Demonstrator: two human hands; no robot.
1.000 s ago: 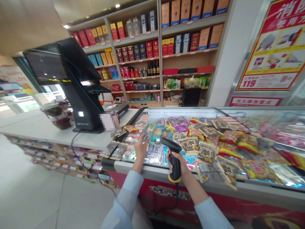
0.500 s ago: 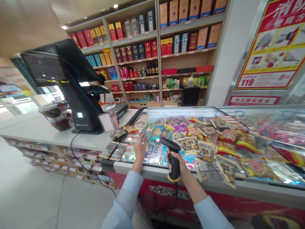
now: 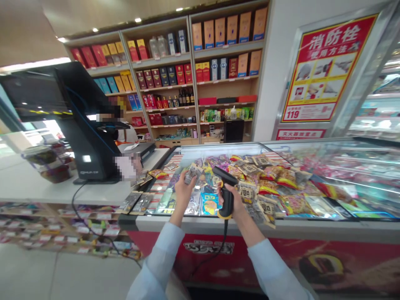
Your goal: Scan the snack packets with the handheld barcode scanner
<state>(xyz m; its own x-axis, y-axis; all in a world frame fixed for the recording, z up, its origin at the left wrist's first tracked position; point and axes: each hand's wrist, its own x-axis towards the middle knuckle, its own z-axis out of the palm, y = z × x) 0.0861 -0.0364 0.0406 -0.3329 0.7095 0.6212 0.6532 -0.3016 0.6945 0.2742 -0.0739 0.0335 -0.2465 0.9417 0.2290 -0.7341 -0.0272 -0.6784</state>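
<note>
My right hand [image 3: 230, 201] is wrapped round the grip of a black and yellow barcode scanner [image 3: 225, 177], its cable hanging down past the freezer's front. My left hand [image 3: 185, 187] pinches a small, mostly clear and grey snack packet [image 3: 193, 173], its print too small to read. Both hands are over the glass top of a chest freezer [image 3: 200, 221]. Right of the scanner lies a heap of snack packets [image 3: 271, 179], red, yellow and brown. A blue packet [image 3: 209, 203] shows between my hands.
To the left a black checkout terminal [image 3: 93, 141] stands on a white counter [image 3: 62, 193], beside stacked tubs [image 3: 54, 166]. A person [image 3: 128, 134] is partly hidden behind the terminal. Shelves of boxes and bottles [image 3: 170, 77] line the back wall.
The view has swung to the right. My left hand has lifted the small packet and turned it toward the scanner. The scanner stays in my right hand.
</note>
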